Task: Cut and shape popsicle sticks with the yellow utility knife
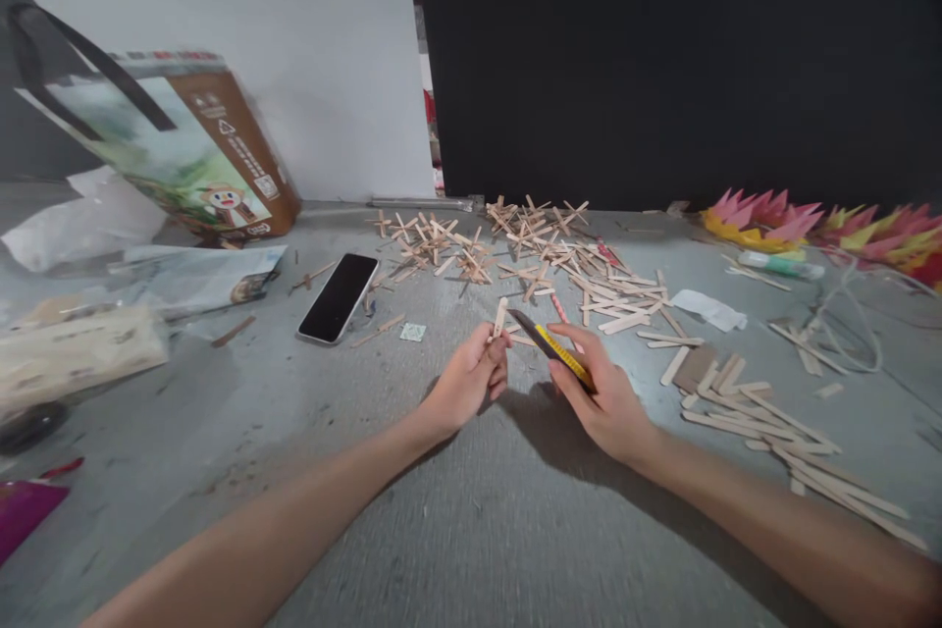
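Note:
My left hand pinches a short wooden craft stick, holding it upright above the grey floor. My right hand grips a yellow and black utility knife, its dark tip pointing up and left toward the stick. The two hands are close together, a little apart. Just beyond them lies a heap of wooden sticks glued into crosses, and more loose sticks lie to the right of my right forearm.
A black phone lies face up to the left. A brown paper bag, papers and a box sit at far left. Pink and yellow paper flowers, a glue tube and a cable lie at right. A black panel stands behind.

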`<state>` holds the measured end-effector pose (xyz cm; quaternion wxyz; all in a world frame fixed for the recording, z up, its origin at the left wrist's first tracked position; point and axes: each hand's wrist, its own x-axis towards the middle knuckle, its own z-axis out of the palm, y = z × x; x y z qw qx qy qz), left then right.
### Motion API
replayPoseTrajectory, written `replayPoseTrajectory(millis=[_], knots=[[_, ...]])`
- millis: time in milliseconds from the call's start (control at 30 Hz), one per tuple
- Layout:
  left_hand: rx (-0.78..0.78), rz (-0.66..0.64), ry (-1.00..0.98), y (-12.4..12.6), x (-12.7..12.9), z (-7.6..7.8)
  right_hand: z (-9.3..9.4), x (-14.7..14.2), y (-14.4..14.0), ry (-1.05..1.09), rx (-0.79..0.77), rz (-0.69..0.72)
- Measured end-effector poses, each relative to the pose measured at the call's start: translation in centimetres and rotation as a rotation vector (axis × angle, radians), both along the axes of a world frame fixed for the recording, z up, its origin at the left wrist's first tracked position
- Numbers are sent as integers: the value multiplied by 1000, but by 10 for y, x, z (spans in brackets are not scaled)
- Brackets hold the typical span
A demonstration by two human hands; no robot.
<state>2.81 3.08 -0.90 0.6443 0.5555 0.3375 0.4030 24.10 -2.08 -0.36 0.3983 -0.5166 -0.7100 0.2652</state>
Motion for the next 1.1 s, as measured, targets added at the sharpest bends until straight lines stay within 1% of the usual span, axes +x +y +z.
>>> replayPoseTrajectory(millis=[133,233,400,500,600,700,833,967,1100], knots=[[43,50,33,0,1,0,0,1,-4,-95,67,73],[77,78,55,1,2,1,-1,0,-4,-119,82,83],[122,89,111,0,2,-1,-4,1,-2,-101,69,83],[159,98,173,-2,1,-4,-5,1,-1,-70,56,86],[194,120,268,-4,-1,-2,-2,-1,-3,-55,34,78],[270,178,428,-7,-3,3,1,-7,-8,-45,-25,39],[358,241,572,-9,-5,6,4,-19,-17,12,-176,-5],[379,260,628,-9,-6,3,3,-24,-20,104,-265,2],[366,258,619,-8,-6,2,5,-24,-17,203,-318,17]])
